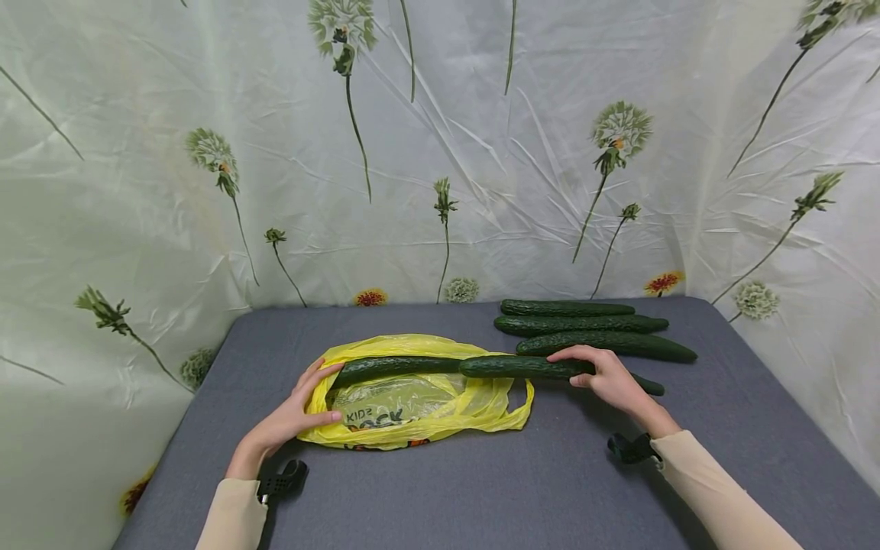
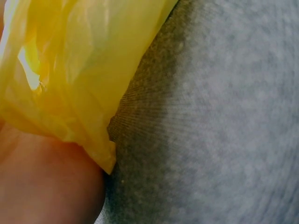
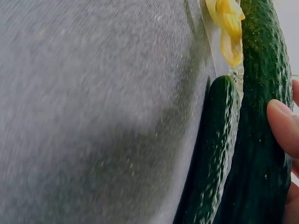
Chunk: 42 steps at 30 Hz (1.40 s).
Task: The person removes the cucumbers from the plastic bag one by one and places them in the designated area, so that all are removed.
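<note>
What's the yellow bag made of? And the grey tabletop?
The yellow bag looks like thin, shiny plastic: it's crinkly and lets light through. The grey tabletop seems covered in matt cloth, because it looks fuzzy up close, but I can't be sure.

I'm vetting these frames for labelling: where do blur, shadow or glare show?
Head view: fairly sharp, glossy streaks on the floral backdrop; left wrist: yellow bag and left hand look soft, with shadow on the grey cloth; right wrist: broad shadow on the cloth, small highlights on the cucumbers.
</note>
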Each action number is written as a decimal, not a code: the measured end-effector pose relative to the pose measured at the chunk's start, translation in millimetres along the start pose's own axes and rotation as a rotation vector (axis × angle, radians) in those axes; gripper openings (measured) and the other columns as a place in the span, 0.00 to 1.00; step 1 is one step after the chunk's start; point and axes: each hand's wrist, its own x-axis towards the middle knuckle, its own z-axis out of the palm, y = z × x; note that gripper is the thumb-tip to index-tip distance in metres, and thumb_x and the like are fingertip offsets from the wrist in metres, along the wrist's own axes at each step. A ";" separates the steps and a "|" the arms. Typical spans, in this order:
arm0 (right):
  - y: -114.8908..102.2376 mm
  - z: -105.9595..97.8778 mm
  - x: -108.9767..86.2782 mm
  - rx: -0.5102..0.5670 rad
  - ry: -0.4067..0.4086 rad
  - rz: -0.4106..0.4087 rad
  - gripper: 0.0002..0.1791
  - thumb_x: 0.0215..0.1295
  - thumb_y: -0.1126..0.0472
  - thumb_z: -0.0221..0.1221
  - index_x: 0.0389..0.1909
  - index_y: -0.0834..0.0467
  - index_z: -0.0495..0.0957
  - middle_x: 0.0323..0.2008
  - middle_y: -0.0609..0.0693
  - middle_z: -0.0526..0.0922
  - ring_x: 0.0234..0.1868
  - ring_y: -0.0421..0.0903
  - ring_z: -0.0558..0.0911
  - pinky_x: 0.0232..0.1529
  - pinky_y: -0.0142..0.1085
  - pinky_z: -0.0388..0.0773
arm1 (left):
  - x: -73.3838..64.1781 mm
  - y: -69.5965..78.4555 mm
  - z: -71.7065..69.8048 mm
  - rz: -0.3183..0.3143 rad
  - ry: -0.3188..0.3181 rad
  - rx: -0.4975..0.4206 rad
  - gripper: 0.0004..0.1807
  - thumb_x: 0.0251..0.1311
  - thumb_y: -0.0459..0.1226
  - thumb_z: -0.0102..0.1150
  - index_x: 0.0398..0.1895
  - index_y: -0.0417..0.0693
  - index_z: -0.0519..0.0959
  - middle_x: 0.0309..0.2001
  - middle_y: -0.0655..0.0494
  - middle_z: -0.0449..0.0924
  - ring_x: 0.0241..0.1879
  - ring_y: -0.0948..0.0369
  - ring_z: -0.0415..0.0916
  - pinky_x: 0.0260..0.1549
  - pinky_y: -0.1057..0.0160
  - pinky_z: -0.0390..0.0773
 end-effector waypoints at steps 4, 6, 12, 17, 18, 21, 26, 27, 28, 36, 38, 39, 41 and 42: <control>3.6 -6.0 -5.0 -0.024 0.011 0.012 0.26 0.52 0.80 0.61 0.53 0.59 0.80 0.52 0.56 0.80 0.58 0.60 0.73 0.51 0.59 0.70 | 0.2 -0.4 0.2 0.000 0.000 -0.001 0.42 0.58 0.39 0.65 0.74 0.57 0.55 0.75 0.45 0.26 0.70 0.36 0.23 0.50 0.22 0.39; 5.6 -9.2 -7.2 -0.046 0.021 0.017 0.26 0.52 0.81 0.61 0.53 0.59 0.80 0.52 0.56 0.80 0.57 0.60 0.73 0.51 0.59 0.71 | 0.3 -0.5 0.3 -0.001 0.000 -0.001 0.42 0.58 0.39 0.65 0.74 0.57 0.55 0.75 0.45 0.26 0.70 0.36 0.23 0.50 0.22 0.39; 11.5 -17.5 -14.3 -0.070 0.030 0.050 0.27 0.52 0.81 0.60 0.53 0.60 0.79 0.52 0.58 0.80 0.58 0.62 0.72 0.50 0.59 0.71 | 0.3 -0.5 0.5 0.002 0.005 0.001 0.42 0.58 0.39 0.65 0.74 0.56 0.55 0.75 0.45 0.26 0.70 0.36 0.23 0.50 0.22 0.39; 17.0 -21.8 -20.1 -0.088 0.033 0.053 0.26 0.51 0.81 0.61 0.53 0.60 0.79 0.52 0.58 0.80 0.57 0.62 0.72 0.49 0.59 0.71 | 0.2 -1.0 0.6 -0.002 0.003 0.002 0.42 0.58 0.39 0.65 0.74 0.57 0.55 0.75 0.45 0.26 0.70 0.36 0.23 0.50 0.22 0.39; 17.8 -22.6 -20.9 -0.091 0.034 0.053 0.26 0.51 0.81 0.61 0.52 0.60 0.79 0.52 0.58 0.80 0.57 0.62 0.72 0.49 0.59 0.71 | 0.2 -1.0 0.6 -0.004 0.003 0.001 0.42 0.58 0.39 0.65 0.74 0.57 0.55 0.75 0.45 0.26 0.70 0.36 0.23 0.50 0.22 0.39; 19.6 -25.2 -22.7 -0.098 0.036 0.054 0.26 0.51 0.81 0.61 0.52 0.60 0.79 0.51 0.58 0.80 0.57 0.62 0.73 0.49 0.59 0.71 | 0.4 -1.1 0.5 -0.007 0.004 0.002 0.43 0.58 0.39 0.65 0.74 0.57 0.55 0.75 0.45 0.26 0.70 0.36 0.23 0.50 0.22 0.39; 21.4 -31.1 -26.1 -0.106 0.037 0.060 0.27 0.52 0.81 0.61 0.53 0.60 0.79 0.52 0.59 0.80 0.57 0.62 0.72 0.48 0.59 0.72 | 0.1 -0.6 0.5 -0.006 0.003 0.002 0.42 0.58 0.39 0.65 0.74 0.56 0.55 0.75 0.45 0.26 0.70 0.36 0.23 0.51 0.22 0.39; 21.8 -32.3 -27.0 -0.107 0.039 0.061 0.26 0.52 0.81 0.61 0.53 0.60 0.79 0.52 0.59 0.80 0.57 0.62 0.72 0.48 0.59 0.72 | 0.0 -0.4 0.5 -0.005 0.002 0.002 0.42 0.58 0.39 0.65 0.74 0.56 0.55 0.75 0.45 0.26 0.70 0.36 0.23 0.51 0.22 0.39; 22.2 -33.6 -27.9 -0.107 0.041 0.063 0.27 0.52 0.81 0.61 0.53 0.60 0.79 0.52 0.59 0.80 0.57 0.62 0.72 0.48 0.58 0.72 | 0.0 -0.3 0.5 -0.004 0.001 0.001 0.42 0.58 0.39 0.65 0.74 0.56 0.55 0.75 0.45 0.26 0.70 0.36 0.23 0.51 0.22 0.40; 27.3 -41.2 -36.0 -0.141 0.049 0.074 0.27 0.51 0.80 0.62 0.53 0.58 0.80 0.52 0.57 0.80 0.56 0.61 0.73 0.47 0.55 0.74 | 0.3 -0.6 0.5 0.002 0.000 0.000 0.42 0.59 0.39 0.65 0.74 0.56 0.55 0.75 0.45 0.25 0.70 0.36 0.23 0.51 0.22 0.40; 28.6 -42.8 -38.0 -0.145 0.047 0.083 0.27 0.51 0.80 0.62 0.53 0.58 0.80 0.52 0.57 0.80 0.56 0.61 0.72 0.47 0.54 0.74 | 0.2 -0.8 0.6 0.003 -0.001 0.000 0.42 0.59 0.39 0.65 0.74 0.56 0.55 0.75 0.45 0.25 0.70 0.36 0.23 0.51 0.22 0.40; 29.2 -43.7 -38.8 -0.147 0.045 0.091 0.27 0.51 0.80 0.62 0.53 0.58 0.80 0.52 0.57 0.80 0.57 0.61 0.72 0.46 0.54 0.74 | 0.2 -0.9 0.6 0.005 0.000 0.001 0.42 0.59 0.39 0.65 0.74 0.55 0.55 0.75 0.45 0.25 0.70 0.36 0.24 0.51 0.22 0.40; 30.6 -45.0 -40.1 -0.144 0.044 0.100 0.27 0.51 0.80 0.61 0.53 0.59 0.79 0.52 0.58 0.80 0.57 0.62 0.72 0.46 0.55 0.73 | 0.0 -0.9 0.8 0.006 0.001 0.003 0.42 0.58 0.39 0.65 0.74 0.55 0.55 0.75 0.44 0.26 0.70 0.36 0.24 0.51 0.22 0.40; 31.2 -45.6 -40.7 -0.149 0.045 0.102 0.27 0.51 0.80 0.62 0.53 0.59 0.80 0.52 0.58 0.80 0.57 0.62 0.72 0.46 0.55 0.73 | -0.2 -0.9 0.9 0.006 0.001 0.002 0.42 0.58 0.39 0.65 0.74 0.55 0.55 0.75 0.44 0.25 0.70 0.36 0.23 0.51 0.22 0.40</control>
